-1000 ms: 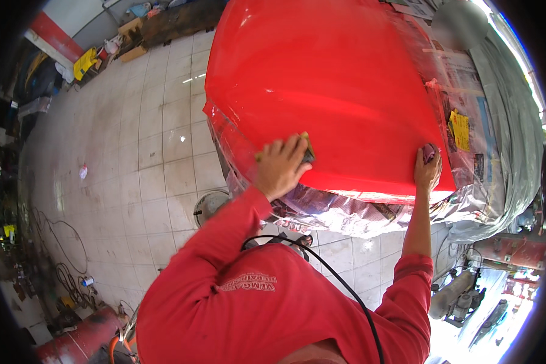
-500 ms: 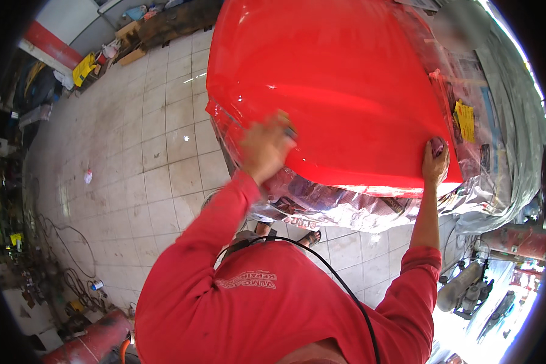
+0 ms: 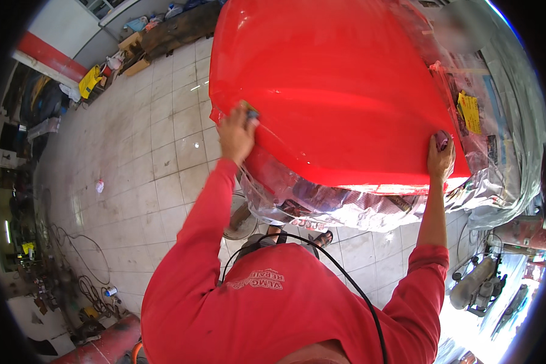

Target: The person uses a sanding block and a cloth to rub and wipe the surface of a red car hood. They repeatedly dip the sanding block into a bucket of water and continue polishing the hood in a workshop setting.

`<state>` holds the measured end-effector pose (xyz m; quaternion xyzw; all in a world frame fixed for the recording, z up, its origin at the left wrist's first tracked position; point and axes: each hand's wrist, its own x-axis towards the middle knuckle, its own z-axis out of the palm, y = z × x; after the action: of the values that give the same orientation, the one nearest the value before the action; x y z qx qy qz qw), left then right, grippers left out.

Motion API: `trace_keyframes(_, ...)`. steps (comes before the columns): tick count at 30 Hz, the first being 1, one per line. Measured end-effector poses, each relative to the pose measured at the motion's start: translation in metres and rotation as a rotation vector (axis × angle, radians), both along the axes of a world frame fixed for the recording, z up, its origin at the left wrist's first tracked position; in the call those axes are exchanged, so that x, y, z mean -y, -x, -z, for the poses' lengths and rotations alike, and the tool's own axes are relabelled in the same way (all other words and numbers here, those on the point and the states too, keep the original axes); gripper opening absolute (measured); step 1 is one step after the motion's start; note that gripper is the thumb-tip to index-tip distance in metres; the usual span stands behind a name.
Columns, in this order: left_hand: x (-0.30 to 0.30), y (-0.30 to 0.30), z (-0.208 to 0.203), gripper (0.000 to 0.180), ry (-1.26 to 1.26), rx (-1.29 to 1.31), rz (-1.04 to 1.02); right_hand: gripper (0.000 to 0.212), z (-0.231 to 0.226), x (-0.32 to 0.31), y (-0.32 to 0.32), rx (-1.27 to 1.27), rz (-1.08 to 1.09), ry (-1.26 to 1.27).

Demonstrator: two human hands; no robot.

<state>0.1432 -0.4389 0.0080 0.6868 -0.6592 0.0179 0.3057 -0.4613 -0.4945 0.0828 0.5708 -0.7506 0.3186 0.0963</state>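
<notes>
A glossy red car hood (image 3: pixel 327 115) spreads out in front of me. At its left edge, my left hand (image 3: pixel 236 136) is closed around a small dark block with a yellowish side (image 3: pixel 252 113), pressed against the paint; motion smears it, and its exact kind does not show. On the hood's near right corner rests my right hand (image 3: pixel 441 161), gripping a bunched purple cloth (image 3: pixel 442 140). Plastic film over printed paper (image 3: pixel 321 194) wraps the car below the hood's near edge.
A round-based stand (image 3: pixel 241 219) is on the tiled floor (image 3: pixel 158 182), left of my feet. Looped cables (image 3: pixel 91 291) lie at the lower left, beside a red cylinder (image 3: pixel 106 340). A compressor-like machine (image 3: pixel 476 288) stands at right. Several boxes (image 3: pixel 136 65) line the far left wall.
My left hand has moved left with the block, from the near part of the hood to its left edge. My right hand stays on the corner with the cloth.
</notes>
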Motion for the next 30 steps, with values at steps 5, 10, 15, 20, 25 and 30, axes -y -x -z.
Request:
trace_keyframes(5, -0.005, 0.045, -0.016, 0.067, -0.091, 0.047, -0.147, 0.056, 0.004, 0.000, 0.010, -0.018, 0.006, -0.020)
trace_keyframes(10, -0.093, 0.122, -0.026, 0.067, 0.026, 0.045, 0.358, 0.056, 0.002, -0.003, 0.007, -0.040, 0.035, -0.011)
trace_keyframes(15, 0.015, -0.031, -0.001, 0.058, -0.031, 0.014, -0.091, 0.056, -0.010, 0.002, -0.016, 0.009, -0.028, -0.022)
trace_keyframes(20, -0.013, 0.077, -0.031, 0.056, 0.009, 0.055, 0.085, 0.054, -0.001, 0.000, 0.005, -0.011, 0.028, -0.011)
trace_keyframes(25, -0.079, 0.158, -0.067, 0.059, 0.014, 0.144, 0.503, 0.054, 0.003, -0.003, 0.009, -0.015, 0.037, -0.016)
trace_keyframes(30, 0.007, -0.041, 0.000, 0.058, 0.071, 0.221, 0.041, 0.054, -0.003, 0.005, -0.010, -0.011, 0.039, -0.015)
